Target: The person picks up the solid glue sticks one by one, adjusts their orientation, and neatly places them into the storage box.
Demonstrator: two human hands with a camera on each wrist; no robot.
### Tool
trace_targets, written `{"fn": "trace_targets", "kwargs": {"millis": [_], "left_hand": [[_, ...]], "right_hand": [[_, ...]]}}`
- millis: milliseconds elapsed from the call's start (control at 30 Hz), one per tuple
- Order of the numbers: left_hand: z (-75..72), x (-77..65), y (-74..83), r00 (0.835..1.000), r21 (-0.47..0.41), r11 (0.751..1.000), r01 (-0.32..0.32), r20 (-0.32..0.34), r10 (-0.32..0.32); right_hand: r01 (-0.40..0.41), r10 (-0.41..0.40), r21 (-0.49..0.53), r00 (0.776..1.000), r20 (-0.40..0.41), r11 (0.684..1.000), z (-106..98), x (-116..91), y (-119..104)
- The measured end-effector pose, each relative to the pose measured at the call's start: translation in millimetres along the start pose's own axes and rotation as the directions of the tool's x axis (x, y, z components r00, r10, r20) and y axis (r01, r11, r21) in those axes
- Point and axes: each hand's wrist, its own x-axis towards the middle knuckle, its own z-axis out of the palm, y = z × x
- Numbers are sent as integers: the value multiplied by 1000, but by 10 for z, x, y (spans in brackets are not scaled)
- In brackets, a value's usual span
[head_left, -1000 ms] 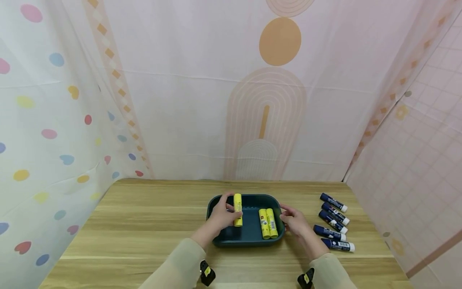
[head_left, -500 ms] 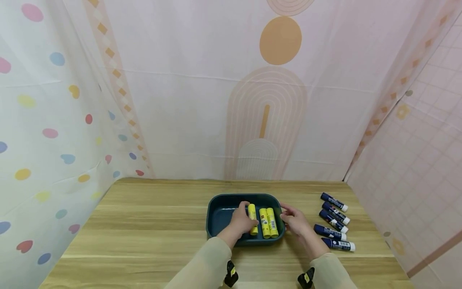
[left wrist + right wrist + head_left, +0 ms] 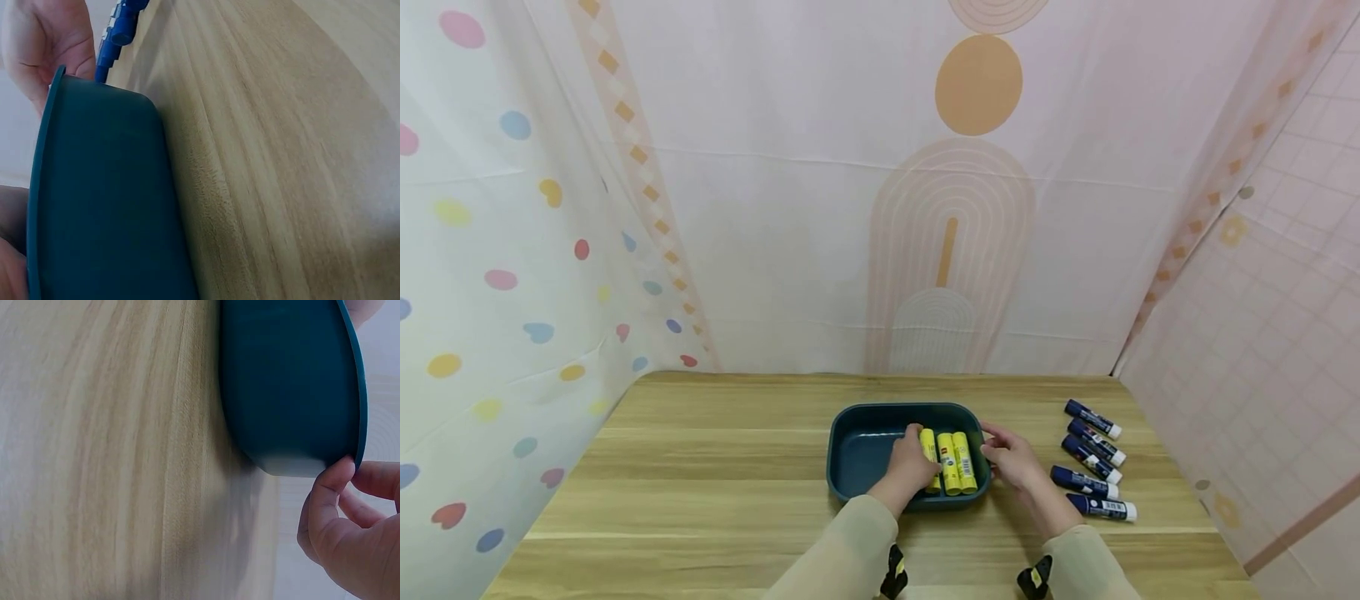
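Observation:
My left hand (image 3: 908, 467) reaches into a dark teal tray (image 3: 859, 458) and grips a yellow glue stick (image 3: 929, 448), partly covered by the fingers. Two more yellow glue sticks, a left one (image 3: 949, 465) and a right one (image 3: 966, 465), lie side by side just right of it, in the tray's right half. At the tray's right end my right hand (image 3: 1015, 460) pinches the rim between thumb and fingers, as the right wrist view shows with the hand (image 3: 350, 528) at the tray's corner. In the left wrist view the tray's side wall (image 3: 112, 194) hides the glue sticks.
Several navy glue sticks (image 3: 1084, 482) with white ends lie in a loose column on the wooden table (image 3: 722, 467), right of the right hand. A patterned curtain (image 3: 790, 250) hangs along the table's back edge.
My left hand has carried the yellow glue stick rightward across the tray and down beside the other two. The right hand has stayed on the rim.

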Motion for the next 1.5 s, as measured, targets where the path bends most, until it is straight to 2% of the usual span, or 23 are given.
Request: {"fn": "trace_targets", "kwargs": {"millis": [267,467,600,700,800,900,1033,1167,1267,1333,1400,1500], "left_hand": [[23,-11,15,1000,-4,1000,-9,27,9],[-6,-8,33,999,-5,1000,13,41,-13],[-57,-16,45,999,43,999,9,43,-11],[-86,-30,42,999,110,994,-25,42,20],[-95,-29,28,998,184,981,-60,29,56],[-112,-15,19,998,241,968,-68,4,70],[-205,-23,23,993,297,950,-96,-32,110],[-391,-57,10,977,355,922,-158,-82,199],[-574,-76,-31,954,392,898,-201,-129,270],[-710,-78,-86,934,405,884,-232,-161,319],[-847,-78,-162,914,398,882,-253,-200,353],[-1038,-67,-318,901,349,898,-267,-240,361]], "right_hand": [[5,-5,-1,1000,7,1000,-6,2,3],[8,-8,-2,1000,12,1000,-12,14,14],[7,-7,-1,1000,10,1000,-18,13,14],[6,-6,-4,1000,8,1000,-21,8,14],[5,-5,-9,1000,7,1000,-20,7,14],[3,-3,-6,1000,4,1000,-15,6,13],[1,-1,2,1000,5,1000,-12,10,16],[3,-3,4,1000,6,1000,-14,11,15],[3,-3,2,1000,2,1000,-16,9,14],[3,-3,-4,1000,1,1000,-16,9,16],[2,-2,-9,1000,0,1000,-15,9,16],[-3,3,-14,1000,-3,1000,-14,10,18]]}}
